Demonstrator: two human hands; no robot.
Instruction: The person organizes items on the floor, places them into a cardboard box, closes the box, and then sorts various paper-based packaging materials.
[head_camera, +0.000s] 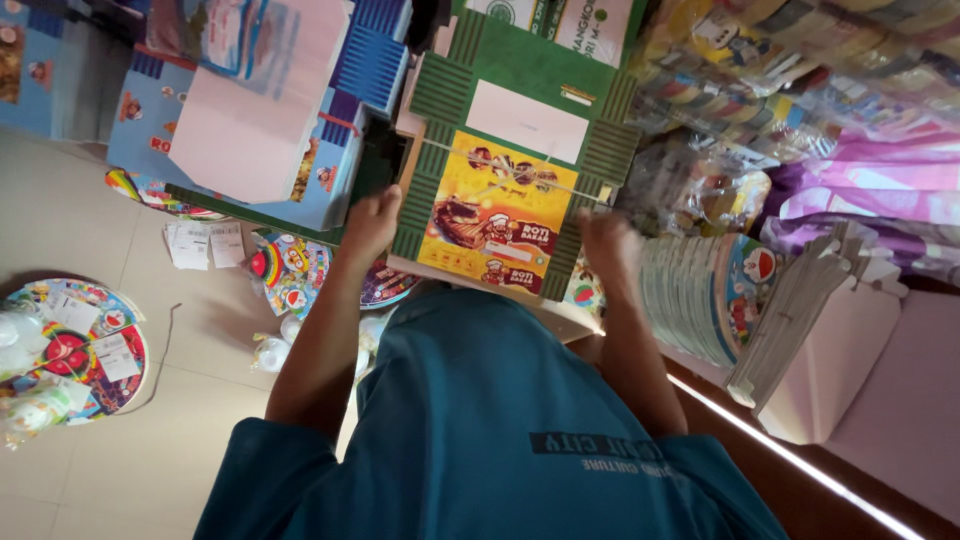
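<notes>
A flat green and yellow carton (505, 170) lies straight ahead of the person, between both hands, its long axis running near to far. The left hand (372, 222) rests at its left edge, fingers together and curled over it. The right hand (607, 243) sits at the near right corner, blurred, so its grip cannot be told. A string (500, 168) crosses the carton. Stacked round trays (700, 295) stand just right; nothing shows inside them

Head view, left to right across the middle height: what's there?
Round colourful plates on the floor → slips of white paper → left hand → green-and-yellow flat box → right hand → stack of round printed plates on edge → pink folded cartons.
</notes>
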